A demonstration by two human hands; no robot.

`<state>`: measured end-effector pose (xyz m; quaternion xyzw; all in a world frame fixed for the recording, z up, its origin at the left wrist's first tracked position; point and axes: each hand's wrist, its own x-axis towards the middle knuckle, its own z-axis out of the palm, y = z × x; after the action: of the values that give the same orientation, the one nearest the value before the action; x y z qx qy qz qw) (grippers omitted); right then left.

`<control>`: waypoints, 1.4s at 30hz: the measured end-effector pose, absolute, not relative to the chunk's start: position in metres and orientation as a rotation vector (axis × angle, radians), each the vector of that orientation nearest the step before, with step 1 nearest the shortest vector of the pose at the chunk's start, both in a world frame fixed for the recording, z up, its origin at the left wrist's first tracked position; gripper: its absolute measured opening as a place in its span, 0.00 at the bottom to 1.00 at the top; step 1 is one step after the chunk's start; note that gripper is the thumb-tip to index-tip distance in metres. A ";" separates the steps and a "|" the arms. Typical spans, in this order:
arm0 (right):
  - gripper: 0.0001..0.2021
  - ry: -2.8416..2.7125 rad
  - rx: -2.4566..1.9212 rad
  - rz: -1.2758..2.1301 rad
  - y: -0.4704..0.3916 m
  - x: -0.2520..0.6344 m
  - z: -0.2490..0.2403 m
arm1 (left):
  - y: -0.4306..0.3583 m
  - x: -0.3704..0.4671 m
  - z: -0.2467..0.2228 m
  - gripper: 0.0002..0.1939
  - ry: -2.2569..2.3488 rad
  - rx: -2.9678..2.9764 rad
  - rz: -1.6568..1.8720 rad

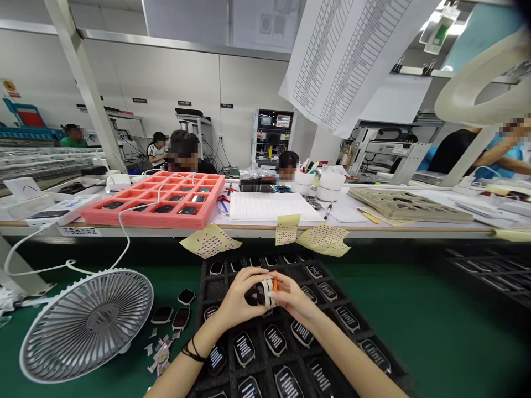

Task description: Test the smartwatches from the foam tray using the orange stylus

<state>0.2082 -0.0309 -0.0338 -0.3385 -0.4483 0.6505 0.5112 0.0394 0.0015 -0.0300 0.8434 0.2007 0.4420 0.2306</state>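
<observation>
White panelled wall (174, 77) (small dark signs (185, 103) along it) behind a pale post (86, 83).

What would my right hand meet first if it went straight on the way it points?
Probably the small white-sided device with a black face, right at your right hand's fingertips; beyond it seems to be your bare left hand, though depth is unclear.

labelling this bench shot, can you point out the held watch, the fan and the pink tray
held watch (261, 293): head view, on its dark face
fan (102, 315): head view, on the hub of its grille
pink tray (166, 223): head view, on its front wall
</observation>
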 end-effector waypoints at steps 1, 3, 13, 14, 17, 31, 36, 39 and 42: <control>0.22 -1.089 -0.809 1.581 -0.032 0.207 -0.032 | 0.002 0.040 -0.031 0.26 0.550 2.323 1.212; 0.22 -1.109 -0.812 1.582 -0.033 0.205 -0.029 | 0.002 0.040 -0.033 0.28 0.546 2.330 1.199; 0.24 -1.157 -0.824 1.495 -0.034 0.205 -0.028 | -0.001 0.040 -0.030 0.27 0.534 2.296 1.215; 0.24 -1.171 -0.845 1.456 -0.033 0.207 -0.026 | -0.001 0.040 -0.030 0.26 0.548 2.283 1.218; 0.20 -1.167 -0.917 1.236 -0.033 0.214 -0.015 | 0.001 0.039 -0.031 0.26 0.571 2.234 1.220; 0.23 -1.121 -0.897 0.663 -0.062 0.218 -0.011 | 0.000 0.038 -0.032 0.26 0.664 2.196 1.161; 0.23 -1.184 -0.934 0.548 -0.064 0.216 -0.009 | 0.000 0.037 -0.035 0.26 0.663 2.198 1.169; 0.22 -1.249 -0.948 0.465 -0.065 0.215 -0.010 | 0.000 0.037 -0.035 0.27 0.667 2.209 1.175; 0.20 -1.381 -0.932 0.338 -0.066 0.216 -0.012 | 0.000 0.037 -0.033 0.26 0.676 2.216 1.175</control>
<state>0.2165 -0.0657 -0.0125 -0.4119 -0.6102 0.1492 0.6601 0.0374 -0.0002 -0.0335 0.8217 0.2507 0.4357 0.2686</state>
